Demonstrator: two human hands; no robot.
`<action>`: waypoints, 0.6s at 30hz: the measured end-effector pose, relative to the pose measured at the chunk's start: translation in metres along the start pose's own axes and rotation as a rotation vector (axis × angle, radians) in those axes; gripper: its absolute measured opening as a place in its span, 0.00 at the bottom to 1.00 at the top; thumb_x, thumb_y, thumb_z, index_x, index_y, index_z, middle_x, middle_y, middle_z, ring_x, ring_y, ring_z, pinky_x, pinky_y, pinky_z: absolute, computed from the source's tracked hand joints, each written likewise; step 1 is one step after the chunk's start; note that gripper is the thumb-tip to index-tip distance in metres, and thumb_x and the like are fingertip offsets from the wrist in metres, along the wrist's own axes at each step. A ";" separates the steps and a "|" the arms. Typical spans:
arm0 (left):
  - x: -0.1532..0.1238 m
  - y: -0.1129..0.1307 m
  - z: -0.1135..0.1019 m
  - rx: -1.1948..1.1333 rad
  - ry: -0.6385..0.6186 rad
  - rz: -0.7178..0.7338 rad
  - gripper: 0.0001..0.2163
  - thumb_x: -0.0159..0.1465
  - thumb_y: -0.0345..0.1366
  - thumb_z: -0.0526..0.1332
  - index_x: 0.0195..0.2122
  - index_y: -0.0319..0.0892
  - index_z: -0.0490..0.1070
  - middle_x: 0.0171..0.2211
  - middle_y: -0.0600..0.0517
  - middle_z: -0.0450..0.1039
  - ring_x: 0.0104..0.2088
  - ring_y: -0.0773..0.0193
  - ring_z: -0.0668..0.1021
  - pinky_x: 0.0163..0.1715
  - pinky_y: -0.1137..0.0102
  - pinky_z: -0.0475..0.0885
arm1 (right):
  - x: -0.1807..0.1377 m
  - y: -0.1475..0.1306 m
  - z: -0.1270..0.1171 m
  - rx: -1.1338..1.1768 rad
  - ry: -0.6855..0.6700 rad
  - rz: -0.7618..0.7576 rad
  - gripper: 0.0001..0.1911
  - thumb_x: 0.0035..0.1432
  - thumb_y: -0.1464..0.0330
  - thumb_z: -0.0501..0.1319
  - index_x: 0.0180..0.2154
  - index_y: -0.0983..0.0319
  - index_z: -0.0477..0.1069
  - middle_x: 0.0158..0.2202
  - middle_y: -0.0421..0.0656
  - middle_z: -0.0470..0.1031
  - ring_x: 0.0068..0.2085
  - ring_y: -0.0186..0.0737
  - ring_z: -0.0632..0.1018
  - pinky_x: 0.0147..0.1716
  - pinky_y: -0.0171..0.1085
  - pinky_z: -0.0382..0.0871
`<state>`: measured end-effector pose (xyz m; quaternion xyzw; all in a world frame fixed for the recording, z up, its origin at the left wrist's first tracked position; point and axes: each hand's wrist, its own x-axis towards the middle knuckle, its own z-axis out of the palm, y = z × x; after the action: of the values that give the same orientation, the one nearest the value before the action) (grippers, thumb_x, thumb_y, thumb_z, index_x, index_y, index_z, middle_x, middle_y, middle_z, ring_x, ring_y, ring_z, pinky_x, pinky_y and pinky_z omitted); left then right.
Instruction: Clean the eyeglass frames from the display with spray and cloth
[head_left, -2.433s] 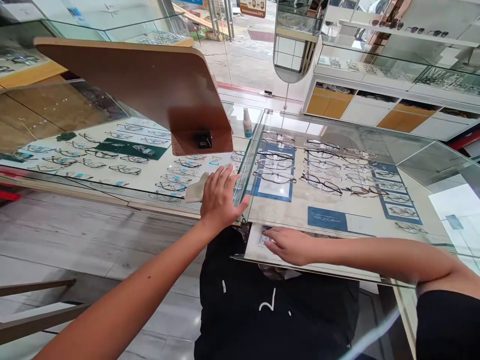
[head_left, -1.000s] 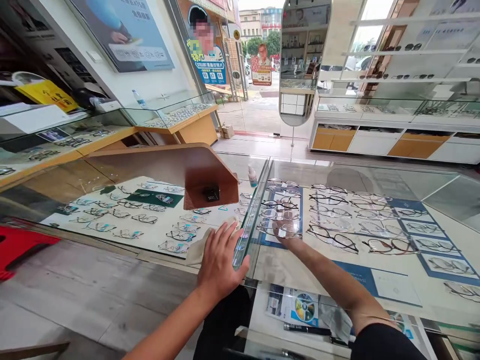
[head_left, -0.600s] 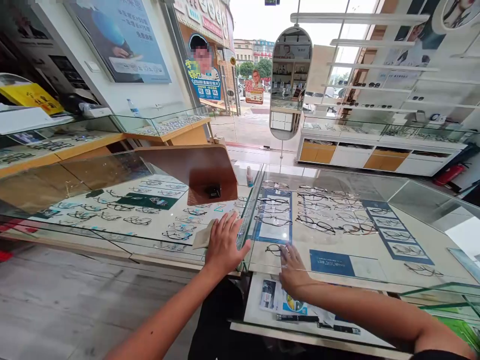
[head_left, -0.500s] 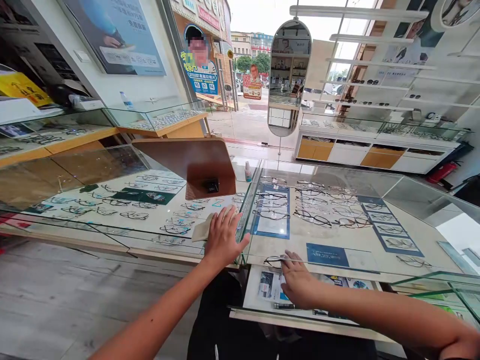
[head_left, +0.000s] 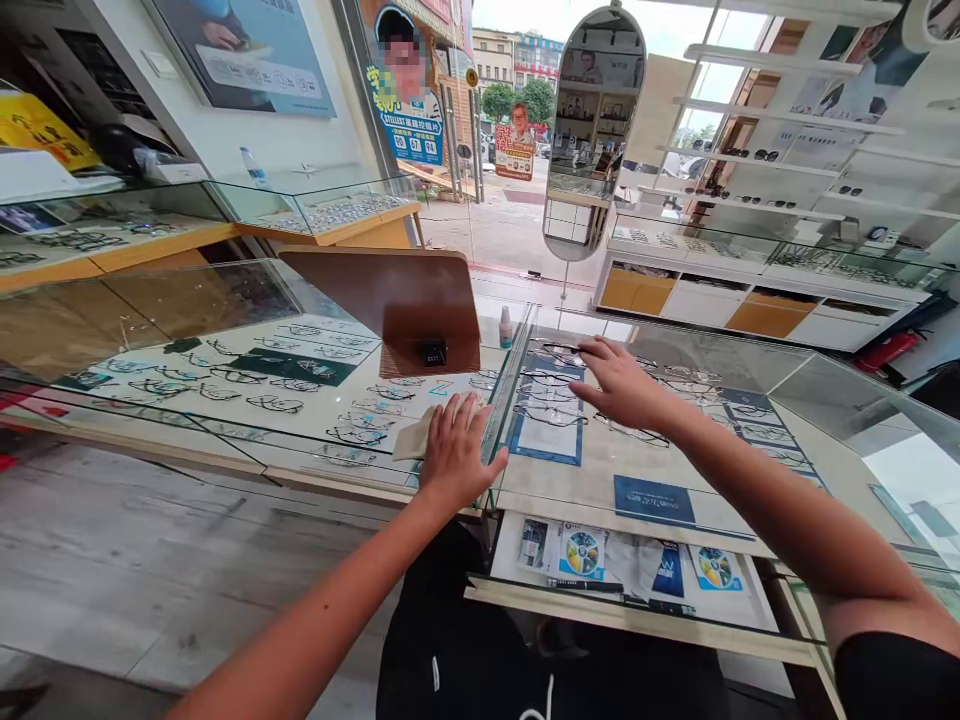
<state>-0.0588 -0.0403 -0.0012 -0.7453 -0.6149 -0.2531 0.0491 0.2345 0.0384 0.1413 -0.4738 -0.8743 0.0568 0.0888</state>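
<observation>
My left hand (head_left: 459, 455) lies palm down on the glass top of the left counter, its fingers stretched out over a beige cloth (head_left: 412, 440). My right hand (head_left: 626, 385) is over the right glass display case, thumb apart from the fingers. At its fingertips is a pair of dark-framed eyeglasses (head_left: 556, 350), seemingly held by one end; the exact grip is hard to see. Below that hand, more eyeglasses (head_left: 551, 414) lie in rows, some of them on a blue-edged white card (head_left: 550, 443).
A brown tilted board (head_left: 431, 290) stands on the left counter beside a small spray bottle (head_left: 505, 328). An open drawer (head_left: 757, 600) with packets and pens juts out before my body. A blue card (head_left: 654, 500) lies near the right case's front. Beyond stands an oval mirror (head_left: 592, 130).
My right hand has moved forward from the counter's front edge to above the displayed eyeglasses, and the pair near it has left the front edge. My left hand stays on the cloth.
</observation>
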 end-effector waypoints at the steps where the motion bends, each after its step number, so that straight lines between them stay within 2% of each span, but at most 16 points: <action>1: 0.000 0.000 0.000 -0.002 0.003 -0.002 0.31 0.67 0.48 0.63 0.68 0.39 0.71 0.76 0.34 0.63 0.79 0.34 0.60 0.79 0.39 0.49 | 0.035 0.014 0.000 -0.059 -0.015 0.026 0.35 0.78 0.48 0.51 0.69 0.67 0.72 0.78 0.56 0.62 0.80 0.66 0.55 0.78 0.58 0.50; 4: -0.001 -0.001 -0.001 -0.011 0.009 0.002 0.31 0.67 0.48 0.62 0.69 0.39 0.70 0.76 0.35 0.63 0.79 0.34 0.60 0.79 0.38 0.50 | 0.117 0.043 0.008 -0.165 -0.103 0.077 0.33 0.82 0.54 0.44 0.66 0.69 0.76 0.75 0.59 0.67 0.76 0.58 0.63 0.76 0.52 0.53; 7: -0.001 -0.002 -0.002 -0.013 0.004 0.003 0.31 0.67 0.48 0.62 0.69 0.39 0.70 0.77 0.35 0.62 0.79 0.35 0.60 0.79 0.39 0.51 | 0.162 0.058 0.024 -0.180 -0.151 0.083 0.35 0.82 0.54 0.42 0.63 0.69 0.78 0.69 0.61 0.75 0.71 0.57 0.69 0.72 0.51 0.57; 12: -0.001 -0.003 -0.003 -0.009 -0.021 -0.012 0.31 0.67 0.48 0.63 0.69 0.38 0.70 0.77 0.36 0.62 0.79 0.36 0.60 0.79 0.41 0.50 | 0.193 0.076 0.051 -0.203 -0.224 0.077 0.39 0.81 0.49 0.42 0.61 0.69 0.80 0.65 0.62 0.78 0.69 0.58 0.71 0.69 0.50 0.59; 18: 0.000 -0.003 -0.003 -0.021 -0.032 -0.011 0.31 0.67 0.48 0.63 0.69 0.39 0.70 0.77 0.37 0.62 0.79 0.37 0.60 0.80 0.42 0.49 | 0.200 0.082 0.066 -0.219 -0.250 0.078 0.43 0.80 0.46 0.39 0.60 0.68 0.82 0.67 0.63 0.76 0.70 0.61 0.70 0.68 0.53 0.58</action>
<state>-0.0622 -0.0412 0.0006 -0.7461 -0.6172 -0.2479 0.0303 0.1807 0.2495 0.0821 -0.5034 -0.8605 0.0230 -0.0753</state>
